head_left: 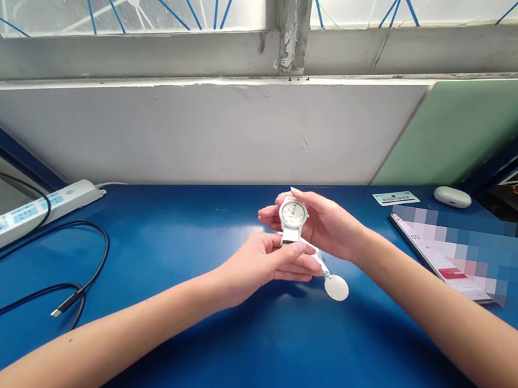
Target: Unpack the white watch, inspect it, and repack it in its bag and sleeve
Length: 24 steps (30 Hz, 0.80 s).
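A white wristwatch (294, 213) with a round pale dial is held up between my two hands above the blue table. My left hand (261, 262) grips the lower strap, thumb on top and fingers underneath. Behind the watch case, my right hand (321, 219) curls round with its fingers supporting it from the back and upper side. A round white tag (336, 288) hangs by a short link from the watch, to the right of my left fingertips. The rear part of the strap is hidden by my hands.
The blue table (162, 218) carries a white power strip (26, 221) and a looped black USB cable (79, 287) at left. At right are a phone (444, 260), a white earbud case (452, 197) and a labelled card (395, 198). A wall (201, 127) with windows rises behind.
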### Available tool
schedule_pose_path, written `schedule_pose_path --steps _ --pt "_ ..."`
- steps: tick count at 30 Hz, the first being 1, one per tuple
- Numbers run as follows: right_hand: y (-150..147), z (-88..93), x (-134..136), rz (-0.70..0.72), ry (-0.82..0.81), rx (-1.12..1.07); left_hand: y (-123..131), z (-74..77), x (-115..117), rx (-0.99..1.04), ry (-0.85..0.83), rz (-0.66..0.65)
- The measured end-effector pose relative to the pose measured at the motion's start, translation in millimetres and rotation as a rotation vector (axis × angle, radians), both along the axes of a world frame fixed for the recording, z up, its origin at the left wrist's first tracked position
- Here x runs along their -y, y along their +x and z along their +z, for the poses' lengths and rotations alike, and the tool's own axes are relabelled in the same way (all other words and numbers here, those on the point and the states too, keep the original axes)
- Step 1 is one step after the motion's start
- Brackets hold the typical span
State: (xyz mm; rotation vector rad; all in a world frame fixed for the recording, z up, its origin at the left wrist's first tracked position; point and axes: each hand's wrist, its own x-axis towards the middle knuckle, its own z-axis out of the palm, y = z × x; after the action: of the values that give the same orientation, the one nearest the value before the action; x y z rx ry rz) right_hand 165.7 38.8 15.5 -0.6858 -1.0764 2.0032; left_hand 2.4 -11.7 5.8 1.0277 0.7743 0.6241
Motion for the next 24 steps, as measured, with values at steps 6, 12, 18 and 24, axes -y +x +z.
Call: schedule_pose_path --steps 6,12,18,24 --pt "2.9 12.9 6.9 0.117 0.027 -0.078 -1.7 -1.9 -1.2 -0.044 -0.068 0.029" --pt "3.3 14.1 6.3 0.077 0.017 -0.054 -2.1 -7.0 -4.1 -0.024 -0.055 0.037" --pt "-2.4 11.6 4.6 -0.007 -0.035 -0.033 -2.4 -6.7 -7.4 -0.023 -0.013 0.019" --pt "4.1 20.5 13.2 -0.185 0.366 0.158 -8.7 -5.5 -18.0 -0.200 0.368 0.251"
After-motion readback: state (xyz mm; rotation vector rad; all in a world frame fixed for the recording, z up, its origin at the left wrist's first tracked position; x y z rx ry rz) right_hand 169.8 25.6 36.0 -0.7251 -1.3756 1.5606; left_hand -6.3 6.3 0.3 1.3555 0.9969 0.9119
